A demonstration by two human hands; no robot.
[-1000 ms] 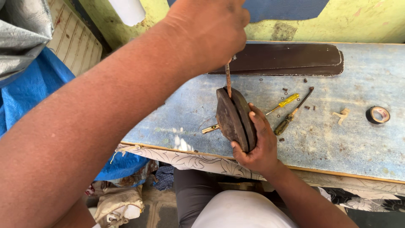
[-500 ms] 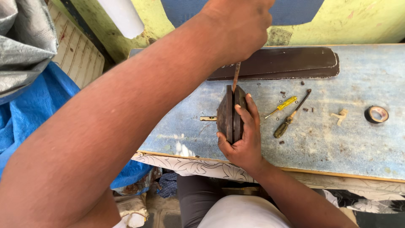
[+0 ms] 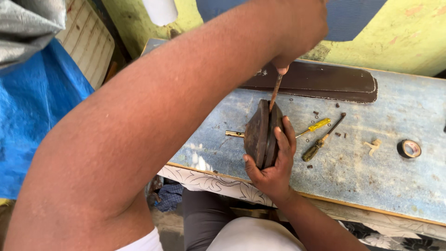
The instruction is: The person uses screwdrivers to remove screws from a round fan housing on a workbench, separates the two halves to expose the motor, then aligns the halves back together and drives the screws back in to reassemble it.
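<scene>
head view: right hand (image 3: 274,165) grips a dark, round, two-layered metal part (image 3: 263,133) stood on edge on the worktop (image 3: 390,181), near its front edge and left of middle. fingers (image 3: 284,139) wrap over the part's right face, thumb on the near rim. left hand (image 3: 297,32) comes in from above, clenched around the top of a thin rusty tool (image 3: 276,91); its tip sits in the seam between the two layers at the top of the part. a brass-coloured stub (image 3: 234,134) sticks out to the left of the part, touching or just behind it, can't tell which.

right of the part, near it: yellow-handled screwdriver (image 3: 316,126) and a dark-handled screwdriver (image 3: 320,142), lying side by side at a slant. small screws and bits scattered around them. long dark brown plate (image 3: 325,81) lies flat along the back edge. roll of tape (image 3: 409,148) toward the right edge, with a small pale piece (image 3: 373,146) just left of it. blue tarp (image 3: 32,116) off the left side of the worktop.
</scene>
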